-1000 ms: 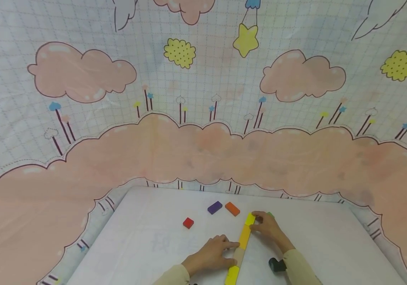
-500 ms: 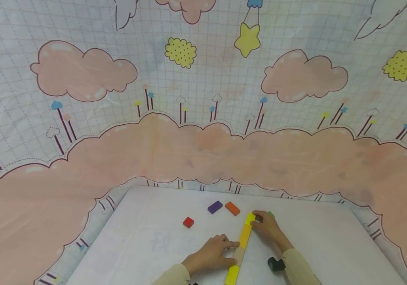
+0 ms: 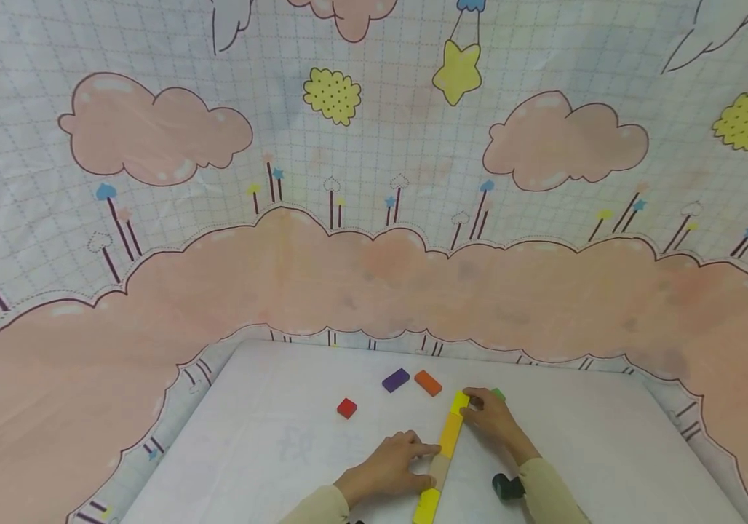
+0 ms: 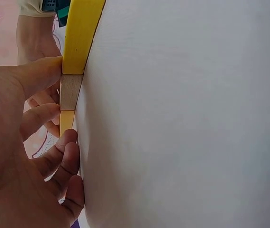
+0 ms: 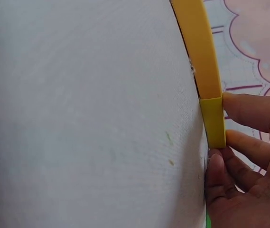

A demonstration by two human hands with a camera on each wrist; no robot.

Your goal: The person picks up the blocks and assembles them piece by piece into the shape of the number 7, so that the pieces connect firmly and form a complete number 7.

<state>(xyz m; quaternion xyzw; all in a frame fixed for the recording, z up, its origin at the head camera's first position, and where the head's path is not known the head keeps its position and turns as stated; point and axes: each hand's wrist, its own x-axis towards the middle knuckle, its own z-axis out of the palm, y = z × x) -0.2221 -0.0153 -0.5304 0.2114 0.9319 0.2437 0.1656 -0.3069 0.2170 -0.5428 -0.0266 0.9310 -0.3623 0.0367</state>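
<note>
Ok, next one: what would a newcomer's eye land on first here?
Probably the white backdrop printed with pink clouds and yellow stars, filling most of the head view. Next, the straight row of yellow, amber and bare-wood rectangular blocks on the white tabletop, left hand touching its side, right hand at its far end.

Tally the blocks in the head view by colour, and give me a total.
Yellow blocks: 2
Golden block: 1
Bare wood block: 1
Purple block: 1
Orange block: 1
Red block: 1
Green block, partly hidden: 1
Total: 8
</note>
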